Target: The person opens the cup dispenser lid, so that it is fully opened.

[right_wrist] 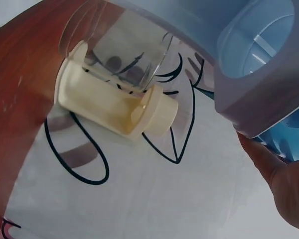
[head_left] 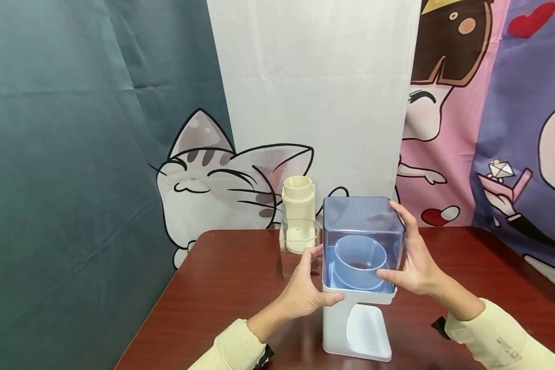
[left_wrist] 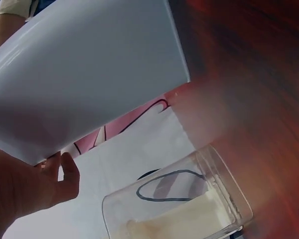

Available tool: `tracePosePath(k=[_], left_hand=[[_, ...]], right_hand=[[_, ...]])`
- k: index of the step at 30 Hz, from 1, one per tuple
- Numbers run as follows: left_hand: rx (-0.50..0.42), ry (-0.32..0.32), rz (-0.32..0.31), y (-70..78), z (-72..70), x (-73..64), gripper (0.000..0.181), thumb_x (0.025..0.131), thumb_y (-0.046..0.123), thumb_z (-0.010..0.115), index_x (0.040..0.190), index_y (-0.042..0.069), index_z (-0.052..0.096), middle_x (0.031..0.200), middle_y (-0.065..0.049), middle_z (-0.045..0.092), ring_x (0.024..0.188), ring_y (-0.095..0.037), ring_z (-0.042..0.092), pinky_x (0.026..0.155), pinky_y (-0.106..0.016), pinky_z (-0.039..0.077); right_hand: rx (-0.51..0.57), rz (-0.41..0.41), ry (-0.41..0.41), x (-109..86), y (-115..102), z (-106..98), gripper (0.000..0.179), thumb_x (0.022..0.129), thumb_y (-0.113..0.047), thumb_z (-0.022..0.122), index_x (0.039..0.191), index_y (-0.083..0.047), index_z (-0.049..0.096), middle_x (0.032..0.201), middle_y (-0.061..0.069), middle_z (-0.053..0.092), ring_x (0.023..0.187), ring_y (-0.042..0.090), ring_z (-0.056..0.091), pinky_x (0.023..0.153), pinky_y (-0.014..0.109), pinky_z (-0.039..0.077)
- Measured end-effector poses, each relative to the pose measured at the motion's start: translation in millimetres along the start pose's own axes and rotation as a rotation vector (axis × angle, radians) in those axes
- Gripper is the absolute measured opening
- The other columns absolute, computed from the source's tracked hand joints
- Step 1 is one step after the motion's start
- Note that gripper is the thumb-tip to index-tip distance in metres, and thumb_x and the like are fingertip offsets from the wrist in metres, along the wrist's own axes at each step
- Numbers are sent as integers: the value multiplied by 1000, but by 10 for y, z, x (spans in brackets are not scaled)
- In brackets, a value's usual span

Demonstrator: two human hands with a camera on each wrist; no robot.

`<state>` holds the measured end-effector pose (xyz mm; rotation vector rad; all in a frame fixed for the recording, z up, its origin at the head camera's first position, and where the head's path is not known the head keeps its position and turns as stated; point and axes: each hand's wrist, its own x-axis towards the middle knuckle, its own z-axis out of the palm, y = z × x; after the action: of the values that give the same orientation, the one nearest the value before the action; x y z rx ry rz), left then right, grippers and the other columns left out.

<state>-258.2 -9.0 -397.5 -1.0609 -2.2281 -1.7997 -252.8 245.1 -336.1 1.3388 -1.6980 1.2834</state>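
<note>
A white stand [head_left: 335,329] with a see-through blue square container [head_left: 363,216] on top is between both hands; a round tube shows inside the container. My left hand [head_left: 300,293] grips the stand's upper part from the left, thumb across the white rim, fingers behind it. On the other side my right hand [head_left: 418,262] holds the blue container, thumb on its front face and fingertips at its upper right corner. In the left wrist view the stand's smooth white side [left_wrist: 89,74] covers part of the left fingers.
Behind the stand, to the left, a cream upright holder [head_left: 298,208] with a round top stands on the dark red table [head_left: 231,288]. Just in front of it is a clear plastic container [head_left: 289,262]. A printed cloth [head_left: 314,103] hangs along the table's back edge.
</note>
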Motion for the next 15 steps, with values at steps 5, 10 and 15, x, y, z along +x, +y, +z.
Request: tracePosePath(k=[5,10,15], left_hand=[[7,0,7,-30,3,0,93,67,15,88,144,11,36,126,-1,57,116,-14,53,98,-31,42],[22,-30,38,-57,10,-5,95,67,16,88,145,8,33,125,-4,59,115,-13,55,96,-29,44],[53,-25,79,-53,-20,16,94,67,17,87,143,5,33,125,-8,60,112,-14,56,91,-29,47]], right_hand=[[-32,91,-12,21,-48,-16,113,69,-19,86,149,7,12,136,12,48,118,20,53,93,20,47],[-67,170,-29,-20,-130,-38,116,63,-10,85,152,3,11,137,9,47,118,19,51,91,18,47],[-112,221,-90,-20,-191,-68,139,48,-4,94,155,0,4,142,6,39,123,16,44,93,17,44]])
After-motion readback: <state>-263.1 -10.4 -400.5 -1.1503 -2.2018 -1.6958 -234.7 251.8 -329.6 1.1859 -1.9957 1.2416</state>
